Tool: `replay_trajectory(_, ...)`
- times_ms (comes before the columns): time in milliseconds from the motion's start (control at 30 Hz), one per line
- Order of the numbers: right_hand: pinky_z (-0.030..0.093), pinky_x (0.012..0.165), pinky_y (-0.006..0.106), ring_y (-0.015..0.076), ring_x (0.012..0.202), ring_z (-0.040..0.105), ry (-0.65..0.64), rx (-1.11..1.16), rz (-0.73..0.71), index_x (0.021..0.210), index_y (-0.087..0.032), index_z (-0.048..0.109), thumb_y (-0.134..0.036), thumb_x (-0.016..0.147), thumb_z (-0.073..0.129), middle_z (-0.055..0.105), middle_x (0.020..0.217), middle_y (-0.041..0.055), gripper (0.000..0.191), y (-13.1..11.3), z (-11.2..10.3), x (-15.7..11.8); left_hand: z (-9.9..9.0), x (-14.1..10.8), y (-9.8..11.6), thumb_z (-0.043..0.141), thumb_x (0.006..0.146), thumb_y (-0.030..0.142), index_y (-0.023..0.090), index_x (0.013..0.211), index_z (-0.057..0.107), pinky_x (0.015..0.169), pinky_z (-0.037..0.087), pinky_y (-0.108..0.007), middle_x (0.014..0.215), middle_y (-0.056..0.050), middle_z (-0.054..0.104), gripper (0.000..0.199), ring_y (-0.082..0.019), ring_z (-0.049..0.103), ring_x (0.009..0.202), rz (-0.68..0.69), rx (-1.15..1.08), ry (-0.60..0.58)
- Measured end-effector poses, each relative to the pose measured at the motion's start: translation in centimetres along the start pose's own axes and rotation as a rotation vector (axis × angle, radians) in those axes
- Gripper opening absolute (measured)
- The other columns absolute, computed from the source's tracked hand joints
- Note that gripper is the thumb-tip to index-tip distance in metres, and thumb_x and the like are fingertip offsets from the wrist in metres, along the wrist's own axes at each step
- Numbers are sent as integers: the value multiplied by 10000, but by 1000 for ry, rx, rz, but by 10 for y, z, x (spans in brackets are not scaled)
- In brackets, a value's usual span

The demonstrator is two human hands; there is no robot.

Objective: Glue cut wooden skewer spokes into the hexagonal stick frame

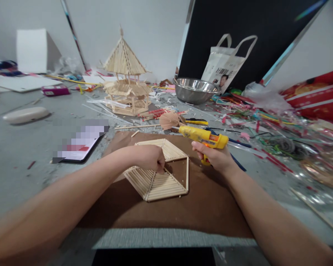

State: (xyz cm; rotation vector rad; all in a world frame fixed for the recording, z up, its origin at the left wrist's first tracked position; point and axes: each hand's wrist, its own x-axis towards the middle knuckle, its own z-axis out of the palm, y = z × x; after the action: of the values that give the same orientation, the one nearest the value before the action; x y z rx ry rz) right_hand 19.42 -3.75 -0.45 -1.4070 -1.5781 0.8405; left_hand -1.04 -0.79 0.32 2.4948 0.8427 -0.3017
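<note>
A hexagonal panel of wooden sticks [166, 187] lies on a brown sheet [172, 216]. Its right-hand triangle is an open frame showing the sheet beneath. My left hand [152, 157] is over the panel's centre with fingers closed and pointing down; what its fingertips hold, if anything, is hidden. My right hand [215, 157] grips a yellow glue gun [204, 136], whose nozzle points left above the panel's upper right side. A short loose stick [135, 133] rests near the sheet's back edge.
Behind stands a stick pavilion model [126, 85]. A metal bowl [195, 90] and a white bag [223, 64] are at the back right. A phone [83, 142] and a white oval object [26, 115] lie left. Tangled scraps [283, 142] cover the right side.
</note>
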Motion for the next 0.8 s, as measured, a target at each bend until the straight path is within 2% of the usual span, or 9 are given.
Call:
replay_trajectory(467,322,349,203,64,356,398,-21,2,-41,527,-195,531,-390,649,556,440,411,-45,231,2,-1,0,0,-1,-1,484,641,361,196,729,637,460,274,-191,622,10,595,242,-79,443,506,-5,20,8)
replay_trajectory(800,326,357,212,71,364,408,1,-9,-6,555,-195,533,-408,631,570,432,412,-45,229,7,-1,1,-1,-3,2,464,658,342,201,753,636,458,280,-189,649,4,607,242,-82,446,515,21,44,5)
